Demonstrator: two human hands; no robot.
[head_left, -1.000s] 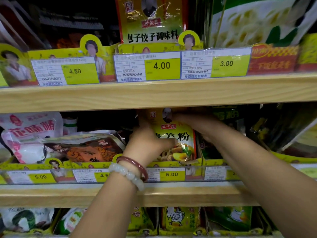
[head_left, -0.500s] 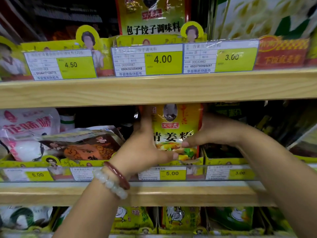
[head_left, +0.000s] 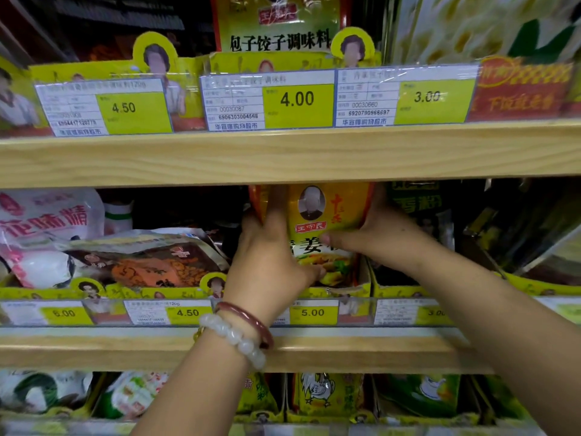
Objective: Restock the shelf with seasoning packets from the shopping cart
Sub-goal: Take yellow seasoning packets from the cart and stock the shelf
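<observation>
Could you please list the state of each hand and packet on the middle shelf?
Yellow ginger-powder packet: upright, gripped by both hands.
Left hand: grips its left edge.
Right hand: grips its right edge.
Brown flat seasoning packet: lying flat.
White-and-pink bag: leaning.

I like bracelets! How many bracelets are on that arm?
2, both on the left wrist: a dark red bangle nearer the left hand, and a white bead bracelet right behind it.
</observation>
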